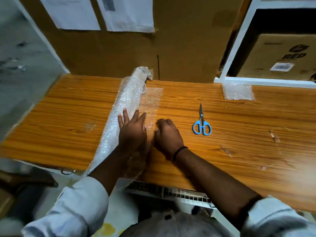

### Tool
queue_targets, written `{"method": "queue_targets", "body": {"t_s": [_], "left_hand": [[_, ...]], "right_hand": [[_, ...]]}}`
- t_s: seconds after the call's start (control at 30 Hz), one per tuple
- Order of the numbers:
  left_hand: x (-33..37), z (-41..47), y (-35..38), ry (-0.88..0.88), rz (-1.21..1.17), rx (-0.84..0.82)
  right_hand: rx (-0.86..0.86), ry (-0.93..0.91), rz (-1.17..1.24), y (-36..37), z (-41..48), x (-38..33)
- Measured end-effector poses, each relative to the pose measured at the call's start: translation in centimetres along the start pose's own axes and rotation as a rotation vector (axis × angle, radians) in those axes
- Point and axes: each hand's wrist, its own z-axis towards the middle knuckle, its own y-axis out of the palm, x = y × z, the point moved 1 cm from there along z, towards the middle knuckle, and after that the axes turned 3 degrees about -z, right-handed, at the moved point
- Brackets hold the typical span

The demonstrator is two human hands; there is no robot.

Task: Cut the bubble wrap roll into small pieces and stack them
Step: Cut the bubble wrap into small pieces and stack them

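Observation:
A long clear bubble wrap roll lies on the wooden table, running from the back middle to the front edge. A loose flap of it is unrolled flat to its right. My left hand rests flat on the roll and flap with straight fingers. Just right of it, my right hand is curled and pinches the flap's right edge. Blue-handled scissors lie shut on the table to the right of my hands. A small cut bubble wrap piece lies at the back right.
Large cardboard sheets with papers taped on them stand behind the table. A white shelf frame at the right holds a cardboard box. The floor drops away at the left. A wire rack shows below the table's front edge.

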Motion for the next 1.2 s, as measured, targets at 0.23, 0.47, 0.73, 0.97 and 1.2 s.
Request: {"method": "queue_targets", "body": {"t_s": [0.23,0.47,0.73,0.97,1.2], "left_hand": [[-5.4,-1.9,-0.5,-0.144,0.035,-0.102],[-7.4,-1.5,-1.6,-0.106,-0.022,-0.125],[-10.3,-0.2,-4.9,-0.045,-0.182,-0.060],[-9.7,0.2,-6.7,-0.123,-0.035,-0.078],[-5.6,-2.0,-4.0,-0.059,-0.090,-0.142]], "right_hand": [[0.072,0.165,-0.026,3.3,0.8,-4.0],[0.091,0.172,-0.103,5.8,1.1,-7.2],[0.206,0.204,-0.122,2.8,0.6,-3.5],[0.332,0.226,-0.124,1.7,0.6,-1.8],[0.320,0.134,-0.516,3.3,-0.6,-2.3]]}}
